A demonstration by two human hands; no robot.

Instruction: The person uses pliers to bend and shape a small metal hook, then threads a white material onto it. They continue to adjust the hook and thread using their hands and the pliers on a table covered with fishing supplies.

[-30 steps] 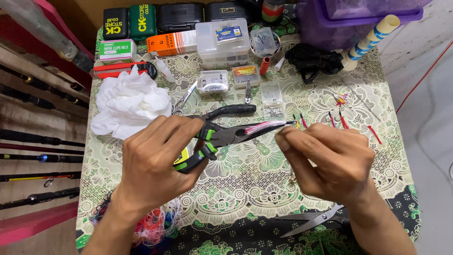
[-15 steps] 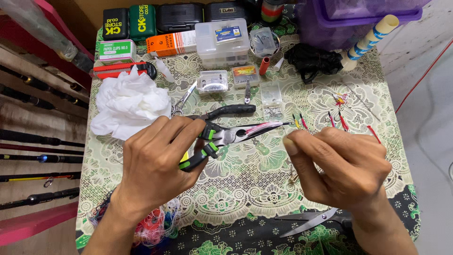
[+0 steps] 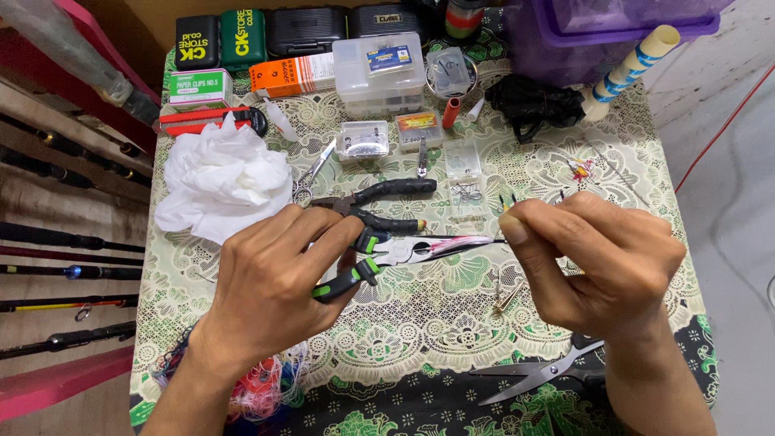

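Over the lace-covered surface [image 3: 452, 315] | green-handled pliers [image 3: 404, 252] were gripped in the left hand [image 3: 274, 287], fingers closed round the handles | a small, light, likely sharp lure piece at the tips was pinched by the right hand [image 3: 593, 258] | judged stiff, slippery; best taken by the shank.

You get bright, even, soft light over the lace tablecloth [image 3: 452, 315], with only faint shadows beneath your left hand [image 3: 274, 282] and right hand [image 3: 597, 258]. Both hands are sharp. Left of the tablecloth the fishing rods [image 3: 64, 242] sit dimmer. Straight lines bend slightly toward the frame edges
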